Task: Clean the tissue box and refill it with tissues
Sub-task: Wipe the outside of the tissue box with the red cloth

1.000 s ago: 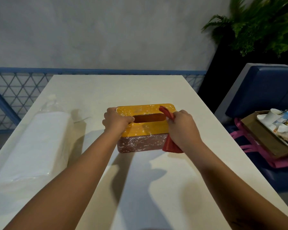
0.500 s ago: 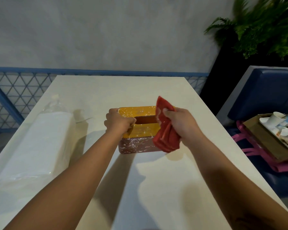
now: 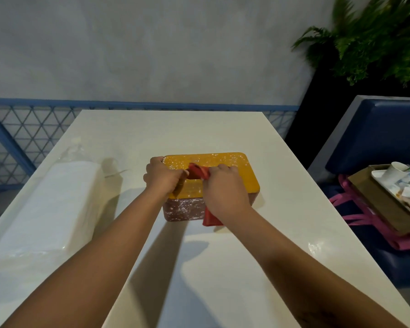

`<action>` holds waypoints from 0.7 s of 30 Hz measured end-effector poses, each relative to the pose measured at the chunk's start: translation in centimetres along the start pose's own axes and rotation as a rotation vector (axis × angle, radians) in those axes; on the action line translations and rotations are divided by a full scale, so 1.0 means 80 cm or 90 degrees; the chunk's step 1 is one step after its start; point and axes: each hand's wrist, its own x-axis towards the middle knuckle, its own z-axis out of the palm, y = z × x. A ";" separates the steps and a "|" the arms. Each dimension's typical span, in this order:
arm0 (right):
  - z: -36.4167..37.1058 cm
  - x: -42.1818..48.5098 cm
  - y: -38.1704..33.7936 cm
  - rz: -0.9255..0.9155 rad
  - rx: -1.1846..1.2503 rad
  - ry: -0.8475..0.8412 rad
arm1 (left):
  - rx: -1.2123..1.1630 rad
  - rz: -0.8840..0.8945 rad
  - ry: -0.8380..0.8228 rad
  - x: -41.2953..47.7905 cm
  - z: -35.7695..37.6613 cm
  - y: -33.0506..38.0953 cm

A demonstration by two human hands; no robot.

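Down from a raised position half a second ago: right hand [image 3: 225, 190] closed on red cloth [image 3: 197, 171], now pressed over the slot of the tissue box [image 3: 237, 171] at the table [image 3: 223, 268] centre. Left hand [image 3: 162, 176] clamped on the box's left end. Wiping under way; tissue pack [image 3: 47, 209] near the left edge, untouched

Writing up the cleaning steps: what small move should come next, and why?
Probably sweep the red cloth rightward across the yellow lid: white specks cover it, the right hand presses the cloth near the slot, and the left hand steadies the tissue box.
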 end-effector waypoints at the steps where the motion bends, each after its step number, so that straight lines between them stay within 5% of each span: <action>1: 0.002 0.003 -0.002 0.009 0.049 -0.010 | 0.002 -0.001 -0.005 0.006 0.002 -0.003; 5: -0.016 0.015 0.017 0.215 0.578 -0.091 | -0.018 0.006 -0.012 0.012 0.003 -0.010; 7: -0.028 0.019 0.039 0.284 0.675 -0.028 | -0.023 0.020 -0.015 0.013 0.003 -0.013; 11: -0.044 0.030 0.083 0.306 0.423 0.115 | -0.009 0.028 -0.016 -0.002 -0.003 -0.001; 21: -0.025 0.058 0.063 0.309 0.033 -0.057 | -0.024 0.041 -0.011 0.013 0.001 -0.013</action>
